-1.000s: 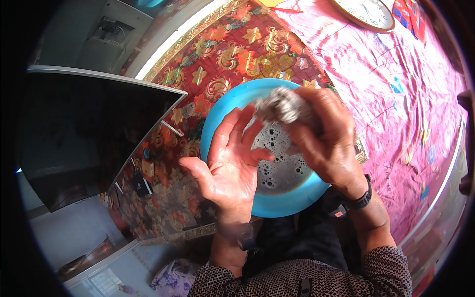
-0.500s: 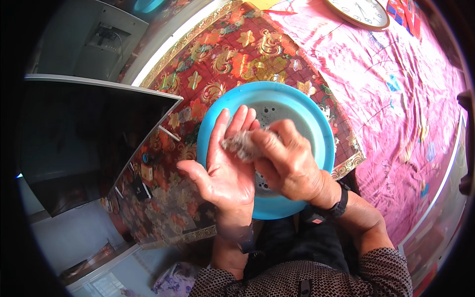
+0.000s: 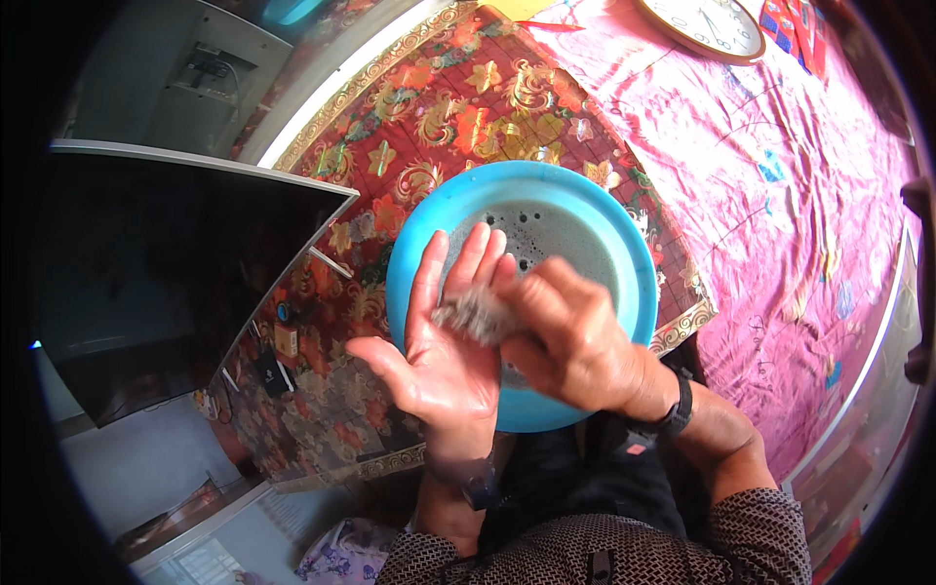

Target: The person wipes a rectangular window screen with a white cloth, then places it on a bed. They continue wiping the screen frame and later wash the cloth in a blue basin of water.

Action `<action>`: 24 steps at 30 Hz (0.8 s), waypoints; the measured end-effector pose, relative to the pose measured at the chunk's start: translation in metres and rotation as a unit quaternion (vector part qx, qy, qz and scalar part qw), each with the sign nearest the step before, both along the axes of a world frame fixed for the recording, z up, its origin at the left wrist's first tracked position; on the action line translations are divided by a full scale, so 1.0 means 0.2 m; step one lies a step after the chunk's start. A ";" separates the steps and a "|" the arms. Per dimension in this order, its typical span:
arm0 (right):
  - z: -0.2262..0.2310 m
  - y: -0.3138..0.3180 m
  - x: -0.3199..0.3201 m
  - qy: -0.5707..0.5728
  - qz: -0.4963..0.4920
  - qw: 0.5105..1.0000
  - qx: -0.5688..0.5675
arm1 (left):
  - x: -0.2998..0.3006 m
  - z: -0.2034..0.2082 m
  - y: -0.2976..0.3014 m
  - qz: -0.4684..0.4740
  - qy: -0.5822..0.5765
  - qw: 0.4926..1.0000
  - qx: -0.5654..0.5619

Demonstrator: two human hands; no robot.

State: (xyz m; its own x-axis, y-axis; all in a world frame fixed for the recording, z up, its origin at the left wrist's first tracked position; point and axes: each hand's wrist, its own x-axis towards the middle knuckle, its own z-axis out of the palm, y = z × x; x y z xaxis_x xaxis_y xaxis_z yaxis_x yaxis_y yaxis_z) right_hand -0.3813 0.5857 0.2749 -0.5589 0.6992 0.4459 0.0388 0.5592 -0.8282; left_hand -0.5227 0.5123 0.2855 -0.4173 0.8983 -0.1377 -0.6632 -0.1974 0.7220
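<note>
My left hand (image 3: 450, 363) is open above the basin, palm up, with fingers stretched out and thumb spread to the side. The fingers of my right hand (image 3: 577, 341) are closed on a grey fibrous scrubber (image 3: 478, 314), whose free end lies against the left palm near the base of the fingers. Below both hands stands a round blue basin (image 3: 639, 302) of greyish, soapy water (image 3: 575, 226) with foam and dark bubbles. Part of the water is hidden behind my hands.
A red floral cloth (image 3: 468, 83) lies under the basin, with small items including a little box (image 3: 286, 340) on its left. A dark flat screen (image 3: 185, 263) stands at left. To the right spreads a pink cloth (image 3: 770, 234), with a round wall clock (image 3: 707, 24) at its far end.
Both hands have come slightly nearer to me. The scrubber has slid a little down the left palm in the same direction. The basin stays in place.
</note>
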 end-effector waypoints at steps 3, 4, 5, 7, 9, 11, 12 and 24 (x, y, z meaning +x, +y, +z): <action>0.00 0.01 0.00 -0.073 -0.107 0.992 -0.004 | 0.02 -0.01 -0.02 -0.010 -0.050 0.998 0.033; 0.00 0.02 -0.01 -0.038 -0.055 0.998 0.008 | 0.02 -0.01 -0.02 0.001 -0.051 0.998 0.031; 0.01 0.00 -0.01 -0.026 -0.021 0.999 -0.005 | 0.01 -0.02 -0.02 0.005 -0.032 0.999 0.024; 0.01 -0.01 -0.01 -0.004 0.076 0.996 -0.037 | -0.02 -0.04 -0.02 0.007 -0.025 1.000 0.016; 0.01 -0.01 -0.01 -0.050 -0.014 0.998 -0.025 | -0.02 -0.05 -0.03 -0.010 -0.088 0.995 0.045; -0.01 0.03 0.01 -0.069 -0.107 0.992 -0.016 | -0.02 -0.06 -0.04 -0.021 -0.131 0.989 0.064; -0.03 0.06 0.03 -0.058 -0.129 0.990 -0.002 | -0.02 -0.06 -0.04 -0.014 -0.143 0.987 0.075; -0.05 0.04 0.14 0.024 -0.176 0.962 -0.208 | -0.05 -0.08 -0.01 -0.032 -0.154 0.984 0.084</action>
State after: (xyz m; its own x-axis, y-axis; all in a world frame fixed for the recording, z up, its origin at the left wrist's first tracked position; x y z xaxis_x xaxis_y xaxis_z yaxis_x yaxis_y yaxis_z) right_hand -0.3524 0.5938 0.2653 -0.2401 0.9649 0.1063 0.1214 0.1385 -0.9829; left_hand -0.5327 0.5100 0.2697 -0.3200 0.9426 -0.0958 -0.8604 -0.2468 0.4459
